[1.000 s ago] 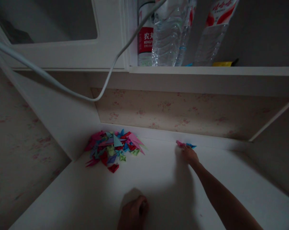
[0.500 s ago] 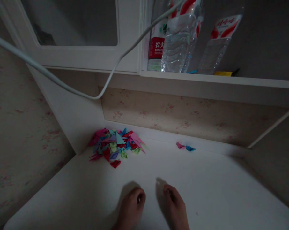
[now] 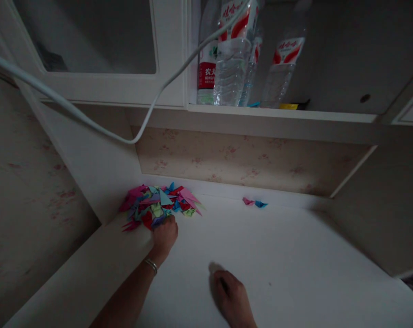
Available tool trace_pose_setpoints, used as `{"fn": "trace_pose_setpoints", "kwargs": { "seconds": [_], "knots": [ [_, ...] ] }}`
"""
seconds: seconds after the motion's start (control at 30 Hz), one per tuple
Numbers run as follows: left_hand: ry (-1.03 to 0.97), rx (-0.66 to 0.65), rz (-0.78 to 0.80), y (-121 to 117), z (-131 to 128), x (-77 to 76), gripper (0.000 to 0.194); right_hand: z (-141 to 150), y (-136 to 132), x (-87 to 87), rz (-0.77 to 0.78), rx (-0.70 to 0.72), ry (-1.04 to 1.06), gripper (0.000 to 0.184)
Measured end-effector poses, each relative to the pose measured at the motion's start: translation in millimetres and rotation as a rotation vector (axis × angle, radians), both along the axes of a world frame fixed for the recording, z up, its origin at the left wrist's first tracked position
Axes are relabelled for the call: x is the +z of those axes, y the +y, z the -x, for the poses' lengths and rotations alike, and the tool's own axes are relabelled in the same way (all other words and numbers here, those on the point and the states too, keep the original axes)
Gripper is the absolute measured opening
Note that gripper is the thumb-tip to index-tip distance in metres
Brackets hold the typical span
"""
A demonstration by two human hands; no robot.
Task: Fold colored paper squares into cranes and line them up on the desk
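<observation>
At the front edge of a pile of folded coloured paper pieces [image 3: 158, 200] is my left hand [image 3: 166, 233], its fingers curled downward. It covers the spot where a red folded piece and a light green one showed earlier; whatever lies under the fingertips is hidden. A purple folded piece [image 3: 157, 221] shows just beside the knuckles. My right hand [image 3: 229, 294] rests on the white desktop in a loose fist, with a dark hollow between thumb and fingers and nothing visible inside.
Against the back ledge lie a pink folded paper [image 3: 248, 201] and a blue one [image 3: 260, 204]. Plastic bottles [image 3: 231, 75] stand on the shelf above. A pale cable [image 3: 152, 107] hangs across the upper left view. A side panel [image 3: 90, 159] borders the pile.
My left hand has moved forward and left, from beside my right hand to the paper pile. My right hand stays near the front, still curled. The camera view has shifted slightly.
</observation>
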State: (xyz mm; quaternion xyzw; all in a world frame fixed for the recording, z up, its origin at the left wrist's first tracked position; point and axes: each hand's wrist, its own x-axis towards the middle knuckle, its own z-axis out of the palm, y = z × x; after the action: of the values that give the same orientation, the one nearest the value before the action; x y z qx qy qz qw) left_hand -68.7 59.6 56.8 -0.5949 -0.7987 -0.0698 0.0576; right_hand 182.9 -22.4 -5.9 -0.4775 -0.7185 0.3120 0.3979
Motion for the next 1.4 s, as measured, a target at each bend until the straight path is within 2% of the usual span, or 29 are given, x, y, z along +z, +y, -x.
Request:
{"fn": "trace_pose_setpoints", "kwargs": {
  "seconds": [0.17, 0.3, 0.43, 0.53, 0.67, 0.83, 0.97, 1.03, 1.1, 1.17, 1.27, 1.4],
  "knots": [
    [0.002, -0.012, 0.018, -5, -1, 3.2, 0.033, 2, -1, 5.1, -0.013, -0.023, -0.024, 0.021],
    [-0.054, -0.089, -0.023, -11, -6, 11.6, 0.033, 1, -2, 9.3, -0.009, -0.015, 0.015, 0.022],
    [-0.307, -0.324, -0.096, -29, -21, 13.2, 0.028, -1, -4, 9.7, 0.058, -0.054, 0.079, 0.026],
    [-0.563, -0.523, -0.036, -54, -39, 9.6, 0.025, -2, -6, 9.5, 0.166, -0.090, 0.131, 0.038],
    [-0.758, -0.623, 0.075, -86, -61, 5.6, 0.024, -2, -9, 14.1, 0.268, -0.065, 0.215, 0.051],
    [-0.994, -0.644, 0.162, -97, -71, -6.6, 0.026, -3, -10, 21.4, 0.261, -0.009, 0.243, 0.042],
    [-1.339, -0.452, 0.128, -92, -79, -32.1, 0.039, -6, -9, 14.0, 0.335, -0.088, 0.315, 0.042],
    [-1.449, -0.405, 0.102, -91, -85, -43.8, 0.046, -7, -8, 8.1, 0.375, -0.133, 0.364, 0.043],
    [-1.464, -0.443, 0.091, -93, -89, -50.8, 0.042, -7, -7, 3.6, 0.385, -0.166, 0.393, 0.043],
    [-1.396, -0.481, 0.096, -95, -92, -52.9, 0.031, -6, -6, 1.6, 0.377, -0.166, 0.392, 0.043],
    [-1.287, -0.493, 0.095, -100, -92, -49.8, 0.032, -6, -7, 2.0, 0.373, -0.127, 0.356, 0.042],
    [-1.311, -0.496, 0.105, -102, -88, -43.1, 0.030, -8, -9, 3.6, 0.360, -0.139, 0.322, 0.040]
  ]
}}
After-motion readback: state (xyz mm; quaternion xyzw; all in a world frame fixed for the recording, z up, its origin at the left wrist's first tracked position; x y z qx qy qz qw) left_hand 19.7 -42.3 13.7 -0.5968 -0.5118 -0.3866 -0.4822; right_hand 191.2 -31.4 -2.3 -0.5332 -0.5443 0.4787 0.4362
